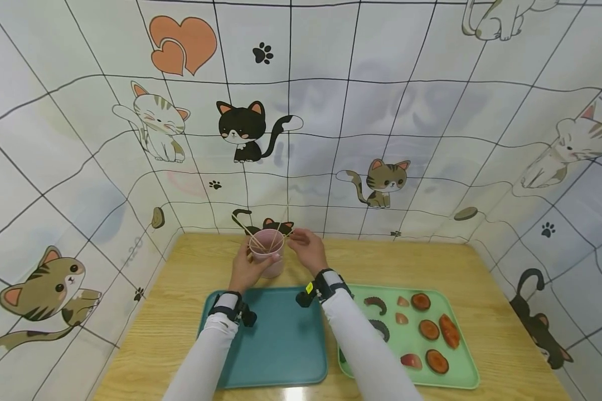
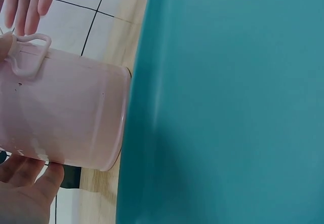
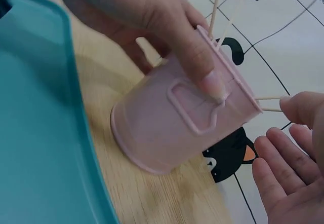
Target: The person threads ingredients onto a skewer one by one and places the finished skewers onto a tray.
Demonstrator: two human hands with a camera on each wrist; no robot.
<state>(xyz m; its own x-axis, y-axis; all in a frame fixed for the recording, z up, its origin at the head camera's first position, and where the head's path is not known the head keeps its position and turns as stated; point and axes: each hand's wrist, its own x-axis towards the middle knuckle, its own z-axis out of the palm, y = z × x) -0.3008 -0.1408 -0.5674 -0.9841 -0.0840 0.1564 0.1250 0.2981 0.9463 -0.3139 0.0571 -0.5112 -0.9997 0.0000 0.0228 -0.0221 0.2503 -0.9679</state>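
Observation:
A pink cup with a small handle (image 1: 272,266) stands on the wooden table near the back wall, with several thin wooden skewers (image 1: 243,225) leaning out of it. My left hand (image 1: 251,267) grips the cup round its side, the thumb near the rim by the handle in the right wrist view. At the cup's right side, my right hand (image 1: 308,249) pinches at the ends of skewers (image 3: 271,99) that stick out over the rim. Its thumb (image 3: 304,105) meets them, while the other visible fingers stay loosely extended. The index fingertip is hidden.
A blue-green tray (image 1: 276,340) lies in front of the cup. Right of it, partly under the right forearm, a light green tray (image 1: 386,301) holds round brown slices (image 1: 428,329), curled tentacle-like pieces (image 1: 376,304) and other food-like pieces. Cat-patterned sheeting (image 1: 311,167) surrounds the table.

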